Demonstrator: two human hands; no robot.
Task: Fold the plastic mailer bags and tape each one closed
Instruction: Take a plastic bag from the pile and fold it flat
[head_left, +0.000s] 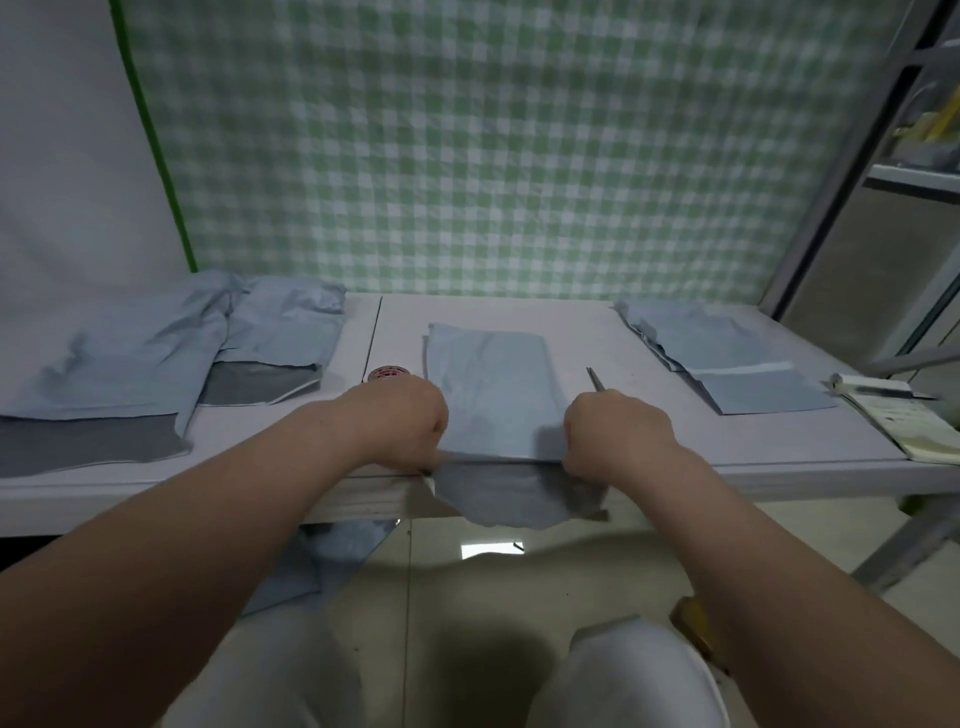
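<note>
Two hands are gripping the mailer bag (493, 395) at table (737, 441) edge. L hand (400, 421) & R hand (618, 434) fingers are curling onto it.

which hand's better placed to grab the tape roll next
Left, probably. Both grip the mailer bag, but the tape roll sits just beyond the left hand; the right hand is across the bag from it.

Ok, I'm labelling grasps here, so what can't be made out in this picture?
Head view:
Fingertips of left hand and right hand at the mailer bag: under their knuckles.
Tape roll: mostly behind left hand.
Metal tool: lower end behind right hand.
Notepad: cut by right edge, print blurred.
</note>
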